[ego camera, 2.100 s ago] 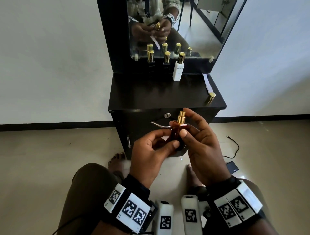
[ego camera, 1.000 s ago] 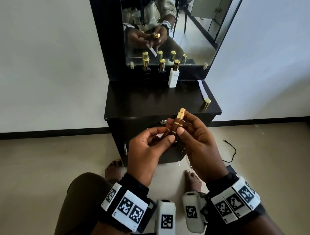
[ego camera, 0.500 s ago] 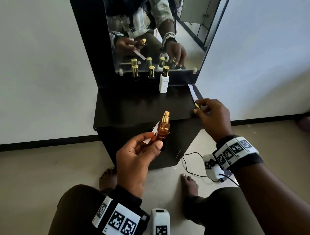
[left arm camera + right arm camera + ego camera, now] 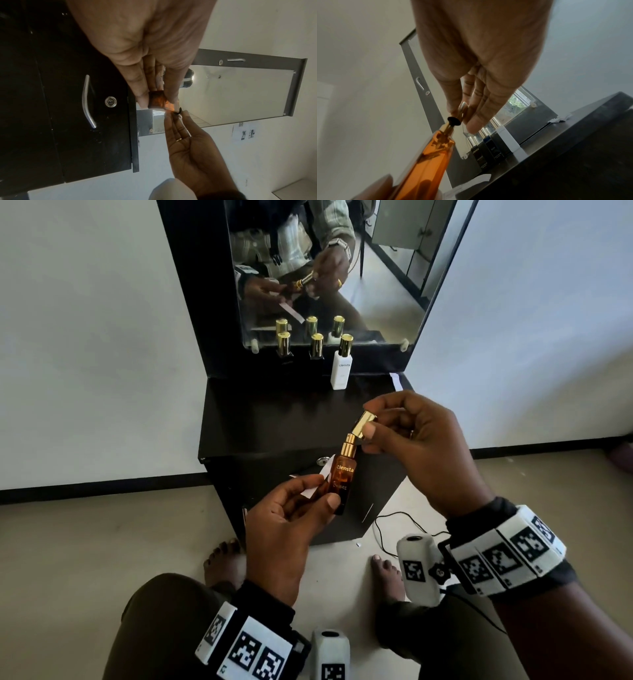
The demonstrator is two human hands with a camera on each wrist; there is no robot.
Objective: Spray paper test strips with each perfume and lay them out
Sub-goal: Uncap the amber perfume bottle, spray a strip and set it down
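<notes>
My left hand grips an amber perfume bottle upright in front of the dresser, with a white paper strip pinched behind it. The bottle's gold sprayer is bare. My right hand pinches the gold cap, tilted, just above and right of the sprayer. In the right wrist view the cap sits right over the nozzle of the amber bottle. The left wrist view shows the bottle's base between my fingers.
Two black bottles and a white bottle, all with gold caps, stand at the back of the black dresser top below a mirror. A paper strip lies at the back right. A black cable lies on the floor.
My right hand let go of the bottle, reached to the dresser's right edge, picked up the gold cap and brought it back over the sprayer. My left hand kept the bottle and strip.
</notes>
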